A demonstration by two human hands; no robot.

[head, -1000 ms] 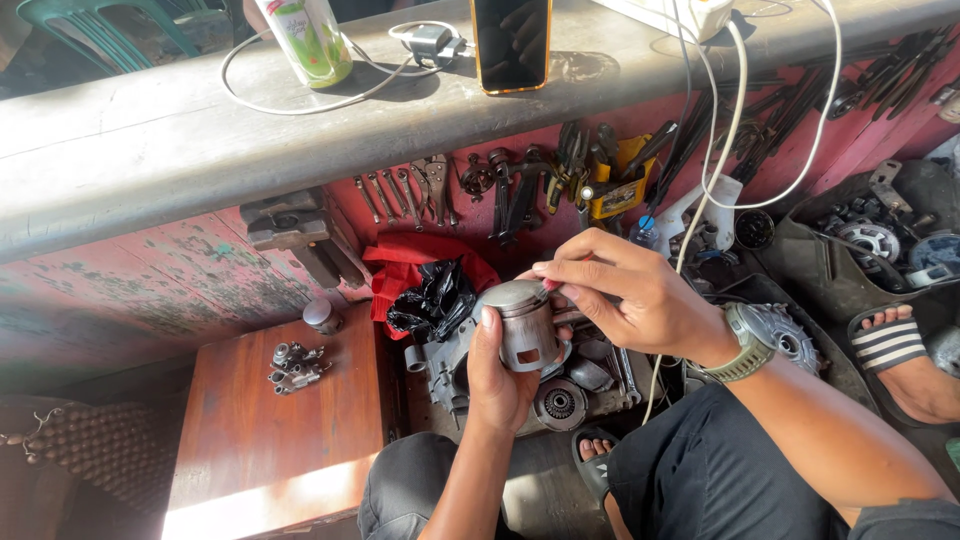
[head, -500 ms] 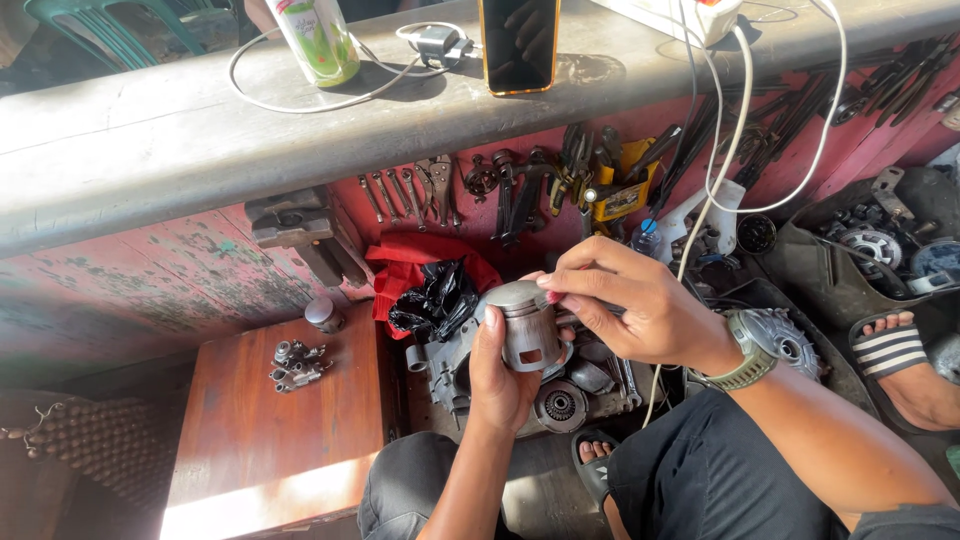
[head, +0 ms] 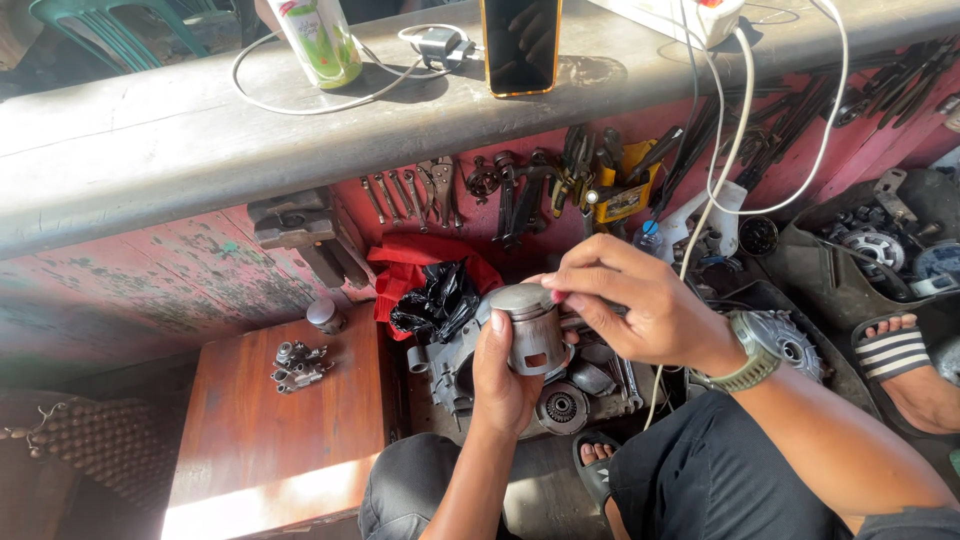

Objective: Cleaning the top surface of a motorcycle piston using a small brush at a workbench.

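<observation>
My left hand (head: 503,375) grips a grey metal piston (head: 533,328) upright by its skirt, thumb along its left side. My right hand (head: 632,305), with a green watch on the wrist, has its fingertips pinched at the piston's top right edge, touching its crown. Both hands hover over a grey engine crankcase (head: 560,395) that lies on the ground between my knees. What the right fingertips pinch, if anything, is too small to see.
A wooden stool (head: 270,430) at left carries a small metal part (head: 297,365). Wrenches and pliers (head: 500,185) hang on the red wall. A concrete ledge (head: 200,140) holds a bottle (head: 318,40), a phone (head: 520,45) and cables. A red cloth with a black bag (head: 435,290) sits behind the crankcase.
The hands and piston stay almost still; the right fingertips shift slightly along the piston's top edge.
</observation>
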